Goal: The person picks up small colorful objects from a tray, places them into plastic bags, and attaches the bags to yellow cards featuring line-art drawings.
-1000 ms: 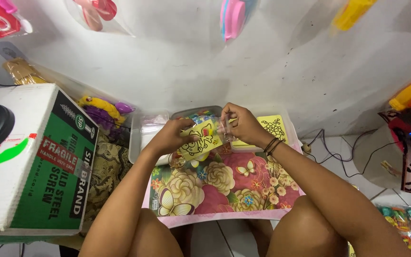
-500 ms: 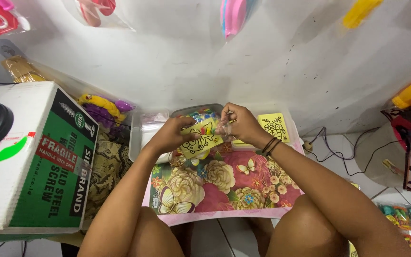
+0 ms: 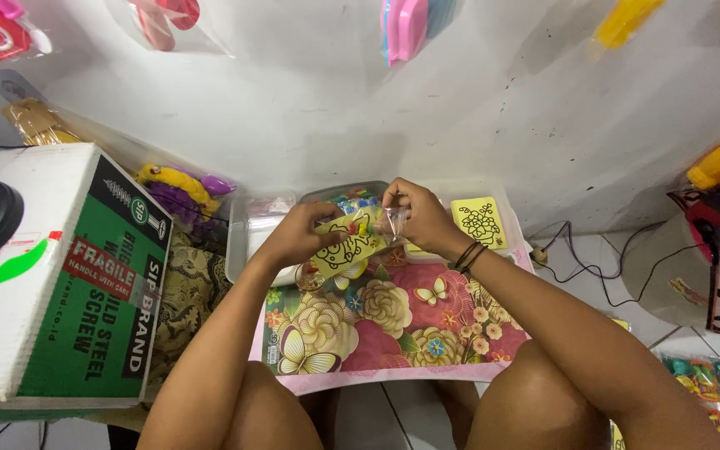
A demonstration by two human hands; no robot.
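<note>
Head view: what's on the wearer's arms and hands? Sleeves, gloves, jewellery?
Both arms are bare up to the frame edge, with no sleeves or gloves showing. The left hand wears nothing visible. The right hand has thin dark bands stacked at the wrist. No rings can be made out.

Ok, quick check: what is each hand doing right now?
Left hand: closed on the yellow card with a black line drawing.
Right hand: fingers pinched on the clear plastic sleeve at the card's top edge.
</note>
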